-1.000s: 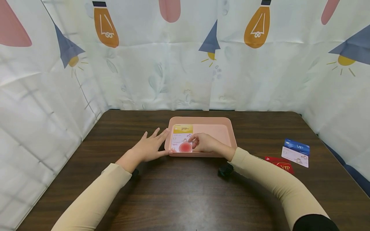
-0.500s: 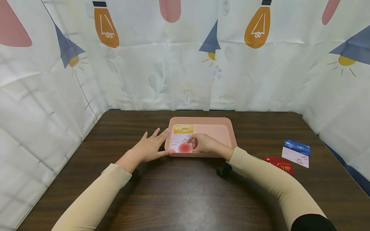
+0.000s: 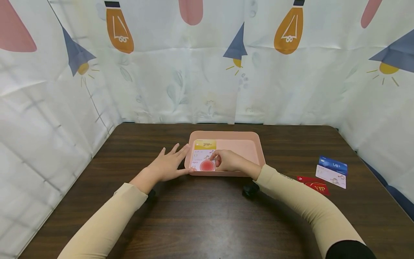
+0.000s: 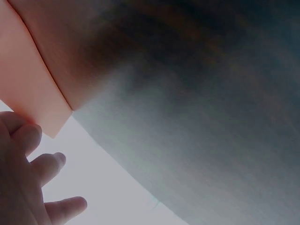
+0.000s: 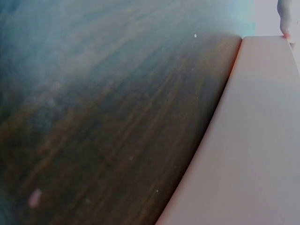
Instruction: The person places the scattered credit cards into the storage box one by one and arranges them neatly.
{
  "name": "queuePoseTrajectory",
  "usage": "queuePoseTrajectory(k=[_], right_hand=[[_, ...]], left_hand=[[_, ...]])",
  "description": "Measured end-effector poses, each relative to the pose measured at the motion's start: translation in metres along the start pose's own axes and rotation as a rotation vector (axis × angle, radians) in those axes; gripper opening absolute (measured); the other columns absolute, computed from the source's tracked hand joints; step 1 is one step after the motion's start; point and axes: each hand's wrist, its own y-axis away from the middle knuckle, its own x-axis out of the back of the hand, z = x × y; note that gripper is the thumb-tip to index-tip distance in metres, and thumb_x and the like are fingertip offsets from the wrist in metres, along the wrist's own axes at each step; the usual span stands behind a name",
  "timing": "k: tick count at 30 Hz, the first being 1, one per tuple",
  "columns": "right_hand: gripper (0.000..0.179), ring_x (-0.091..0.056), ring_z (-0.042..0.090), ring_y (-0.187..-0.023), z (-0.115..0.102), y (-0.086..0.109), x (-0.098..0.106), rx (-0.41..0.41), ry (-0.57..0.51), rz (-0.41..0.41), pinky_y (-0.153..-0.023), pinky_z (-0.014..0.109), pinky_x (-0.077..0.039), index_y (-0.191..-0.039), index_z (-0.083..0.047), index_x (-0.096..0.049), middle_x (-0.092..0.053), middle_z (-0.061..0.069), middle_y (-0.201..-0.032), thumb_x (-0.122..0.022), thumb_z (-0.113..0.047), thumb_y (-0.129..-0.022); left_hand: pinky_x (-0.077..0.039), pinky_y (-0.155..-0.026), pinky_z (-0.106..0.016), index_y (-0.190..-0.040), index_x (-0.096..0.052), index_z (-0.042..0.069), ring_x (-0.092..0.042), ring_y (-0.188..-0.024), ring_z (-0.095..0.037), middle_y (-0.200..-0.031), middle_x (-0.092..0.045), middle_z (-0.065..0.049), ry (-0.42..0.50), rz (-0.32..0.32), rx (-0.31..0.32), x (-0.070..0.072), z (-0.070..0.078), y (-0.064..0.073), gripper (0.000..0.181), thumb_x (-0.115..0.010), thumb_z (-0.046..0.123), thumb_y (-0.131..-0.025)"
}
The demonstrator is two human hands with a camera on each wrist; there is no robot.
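Observation:
A shallow pink tray [image 3: 240, 135] lies on the table. At its left end, overlapping cards form a column: a yellow card [image 3: 205, 145] at the back, a white VIP card [image 3: 199, 154] in the middle, and a white card with a red circle [image 3: 207, 166] nearest me. My right hand [image 3: 230, 160] reaches over the tray's front wall, finger and thumb pinching the red-circle card at its right side. My left hand [image 3: 167, 167] has its fingers spread, fingertips touching the tray's left rim and thumb at the front left corner. In the left wrist view, those fingers [image 4: 47, 168] show beside the tray wall.
To the right on the dark wooden table [image 3: 200, 223] lie a blue VIP card [image 3: 333, 164], a white card [image 3: 330, 176] overlapping it, and a red VIP card [image 3: 313, 184] partly behind the right sleeve. A patterned curtain [image 3: 207, 86] hangs behind the table and along both sides.
The right hand and the red-circle card shift very slightly left between the first frame and the second. Since then both hands, the tray and the cards have stayed in place.

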Motion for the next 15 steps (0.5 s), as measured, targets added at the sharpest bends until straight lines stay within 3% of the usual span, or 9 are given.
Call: queuePoseTrajectory(k=[15], right_hand=[[0.027, -0.050, 0.011, -0.067, -0.0006, -0.0012, 0.0003, -0.031, -0.020, -0.027, -0.057, 0.020, -0.039, -0.112, -0.001, -0.069, -0.058, 0.001, -0.076, -0.077, 0.000, -0.086]], left_hand=[[-0.013, -0.115, -0.073, -0.166, -0.018, 0.011, -0.017, -0.154, -0.038, -0.168, -0.023, -0.009, 0.002, -0.001, 0.007, 0.0009, 0.0011, 0.0007, 0.100, -0.046, 0.076, -0.095]])
